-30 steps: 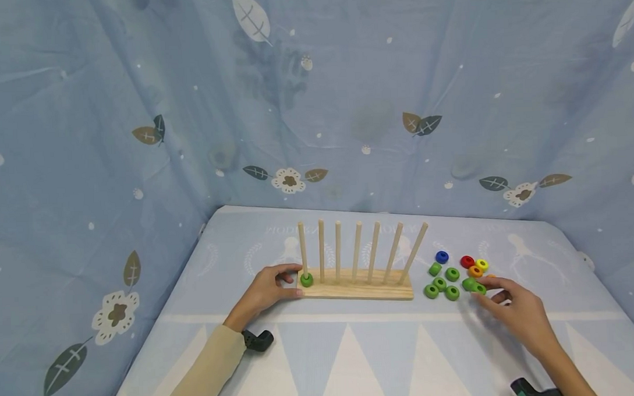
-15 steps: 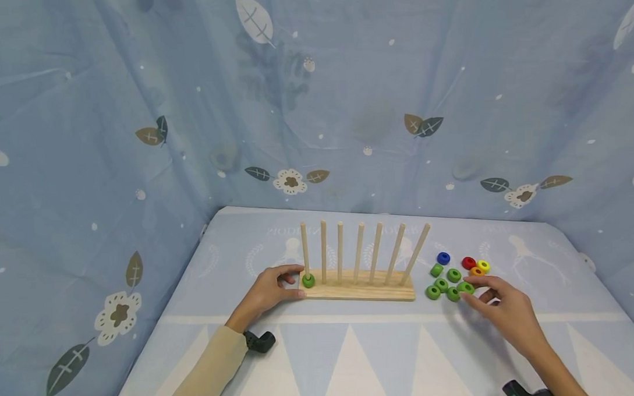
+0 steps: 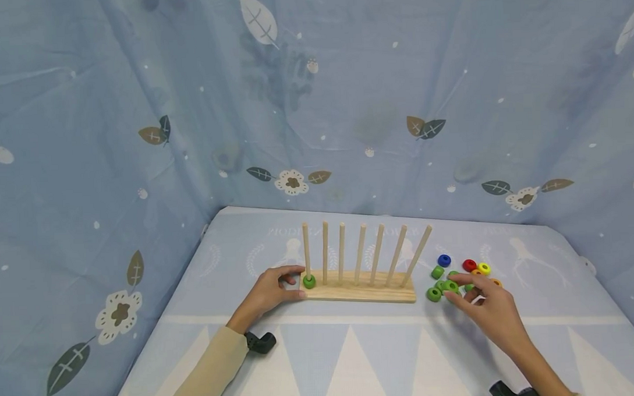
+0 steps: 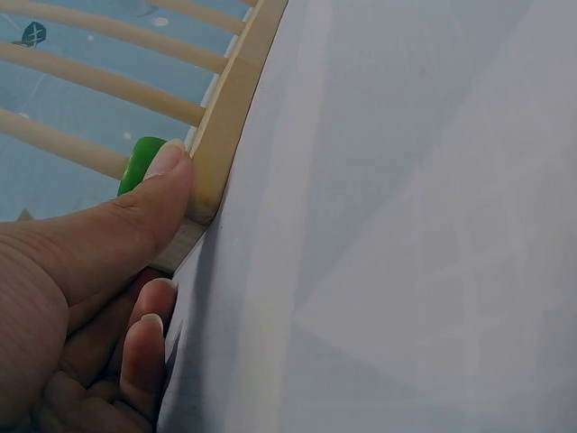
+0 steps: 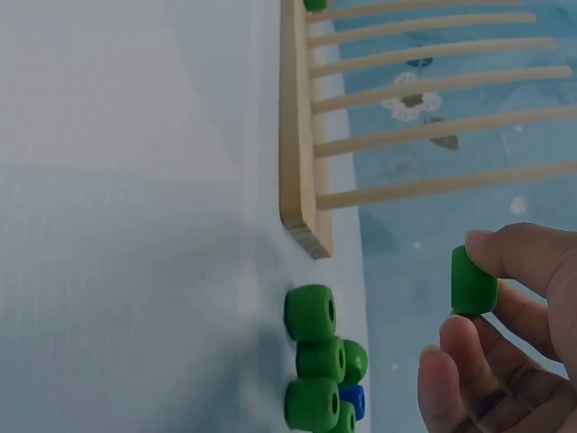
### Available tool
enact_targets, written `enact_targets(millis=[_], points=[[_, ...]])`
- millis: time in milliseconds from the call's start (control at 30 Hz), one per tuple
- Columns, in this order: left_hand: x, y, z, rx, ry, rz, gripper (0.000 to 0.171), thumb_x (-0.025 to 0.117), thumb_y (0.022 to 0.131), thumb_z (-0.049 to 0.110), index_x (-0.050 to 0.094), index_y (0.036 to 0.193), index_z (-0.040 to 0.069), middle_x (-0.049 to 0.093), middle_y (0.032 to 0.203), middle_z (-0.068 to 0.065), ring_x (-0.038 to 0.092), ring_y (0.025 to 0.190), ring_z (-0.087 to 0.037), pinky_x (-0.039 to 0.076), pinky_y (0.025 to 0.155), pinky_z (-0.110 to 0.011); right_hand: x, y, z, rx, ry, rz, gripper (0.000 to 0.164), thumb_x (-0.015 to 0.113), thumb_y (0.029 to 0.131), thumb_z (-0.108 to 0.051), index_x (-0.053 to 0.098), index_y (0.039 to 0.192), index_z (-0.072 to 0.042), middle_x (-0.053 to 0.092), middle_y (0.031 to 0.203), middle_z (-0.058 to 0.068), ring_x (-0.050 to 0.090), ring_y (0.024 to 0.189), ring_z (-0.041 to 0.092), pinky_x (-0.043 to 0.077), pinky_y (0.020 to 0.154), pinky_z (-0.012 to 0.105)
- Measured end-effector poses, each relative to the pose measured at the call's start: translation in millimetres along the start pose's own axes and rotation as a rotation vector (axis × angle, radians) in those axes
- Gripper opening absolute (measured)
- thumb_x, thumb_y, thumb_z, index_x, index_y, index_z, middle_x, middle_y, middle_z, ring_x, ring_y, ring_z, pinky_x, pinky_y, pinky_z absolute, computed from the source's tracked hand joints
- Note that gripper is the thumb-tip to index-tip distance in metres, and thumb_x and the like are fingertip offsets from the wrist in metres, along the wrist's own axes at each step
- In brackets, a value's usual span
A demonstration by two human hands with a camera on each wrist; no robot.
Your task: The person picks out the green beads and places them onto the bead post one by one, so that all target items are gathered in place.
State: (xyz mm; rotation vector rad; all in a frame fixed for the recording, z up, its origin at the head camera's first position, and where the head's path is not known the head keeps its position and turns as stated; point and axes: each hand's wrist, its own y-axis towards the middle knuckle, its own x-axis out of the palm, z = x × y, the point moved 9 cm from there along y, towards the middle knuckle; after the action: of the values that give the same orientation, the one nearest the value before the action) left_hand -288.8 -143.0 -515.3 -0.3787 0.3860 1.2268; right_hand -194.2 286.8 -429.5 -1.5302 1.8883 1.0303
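Observation:
My left hand (image 3: 269, 292) grips the left end of a wooden peg board (image 3: 359, 293), its thumb on the front edge. Several upright pegs stand in a row on that board. A green bead (image 3: 309, 283) sits at the bottom of the leftmost peg, and the other pegs bear no beads. My right hand (image 3: 491, 309) pinches another green bead (image 5: 474, 281) between thumb and fingers, held above the table to the right of the board. Below it lie several loose green beads (image 5: 309, 313), partly hidden by the hand in the head view.
Beyond the green beads lie a blue bead (image 3: 444, 260), a red bead (image 3: 469, 265), a yellow bead (image 3: 484, 268) and orange beads (image 3: 497, 283). A patterned cloth covers the table (image 3: 349, 360). Blue curtains (image 3: 345, 92) hang behind and at the sides.
My right hand has lifted the green bead off the pile and moved left with it, toward the board. My left hand keeps its hold on the board's end.

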Motion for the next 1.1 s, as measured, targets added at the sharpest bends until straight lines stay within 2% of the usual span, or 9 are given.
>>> enact_targets(millis=[333,533,867,1100], points=[[-0.3,-1.4,1.9,-0.012,-0.013,0.005,0.056,0.090,0.076,0.023,0.069,0.128,0.024,0.062,0.100,-0.003,0.051,0.076,-0.021,0.043,0.071,-0.037,8,1,-19,-0.087,0.066,-0.012,0.037,0.084,0.084,-0.019,0.072,0.118,-0.013,0.071,0.104,0.007,0.060,0.067,0.009,0.049,0.051,0.027],[-0.5,-1.3,2.4,-0.017,-0.003,0.012,0.056,0.090,0.076,0.023,0.069,0.128,0.025,0.062,0.099,-0.002,0.051,0.076,-0.020,0.043,0.071,-0.036,14,0,-29,-0.111,0.064,-0.007,0.038,0.086,0.080,-0.013,0.073,0.116,-0.014,0.070,0.101,0.001,0.058,0.069,0.011,0.048,0.052,0.025],[0.0,-1.1,0.9,-0.005,-0.008,0.011,0.056,0.090,0.076,0.023,0.069,0.128,0.024,0.062,0.099,-0.002,0.050,0.076,-0.021,0.043,0.071,-0.036,18,2,-43,-0.150,0.066,-0.014,0.032,0.086,0.082,-0.022,0.074,0.111,-0.019,0.068,0.093,-0.004,0.057,0.068,0.010,0.048,0.054,0.025],[0.0,-0.9,0.5,-0.002,-0.009,0.010,0.056,0.090,0.077,0.022,0.069,0.128,0.024,0.062,0.100,-0.003,0.050,0.076,-0.021,0.043,0.071,-0.036,22,2,-52,-0.128,0.088,-0.064,0.031,0.085,0.083,-0.028,0.074,0.111,-0.020,0.067,0.092,-0.005,0.058,0.069,0.013,0.050,0.057,0.026]])
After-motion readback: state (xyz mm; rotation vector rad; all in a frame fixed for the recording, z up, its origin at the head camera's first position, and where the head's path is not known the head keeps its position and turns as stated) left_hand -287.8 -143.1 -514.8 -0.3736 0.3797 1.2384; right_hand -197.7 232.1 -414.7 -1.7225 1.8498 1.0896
